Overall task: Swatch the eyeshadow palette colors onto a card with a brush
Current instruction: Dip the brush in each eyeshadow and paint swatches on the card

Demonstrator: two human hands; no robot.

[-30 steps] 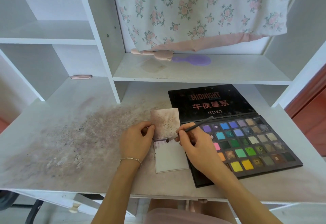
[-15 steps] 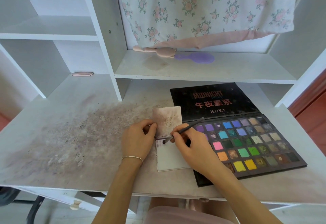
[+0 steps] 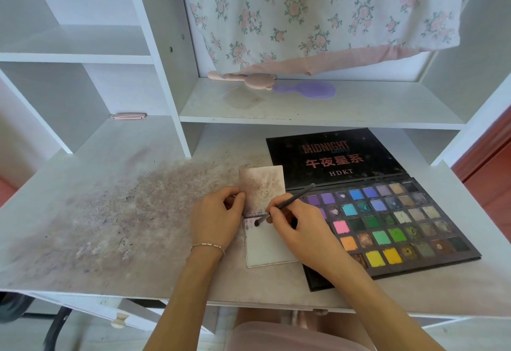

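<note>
Centre frame: right hand (image 3: 298,229) is pinching the brush (image 3: 287,203), tip touching the card (image 3: 269,248); left hand (image 3: 215,220) is pinching the card's upper flap beside the palette (image 3: 387,223).

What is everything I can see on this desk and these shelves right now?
Eyeshadow palette: one, black, many coloured pans, open on the desk at right.
Card: one, white, folded open, left of the palette; upper flap stained purple.
Brush: one, dark, tip on the card.
Desk: one, white, smeared with purplish powder.
Pink brush: one, on the shelf.
Purple brush: one, beside the pink one.
Floral cloth: one, white and pink, hanging above.
Pink clip: one, left nook.
Left hand: holds the card's edge.
Right hand: grips the brush.
</note>
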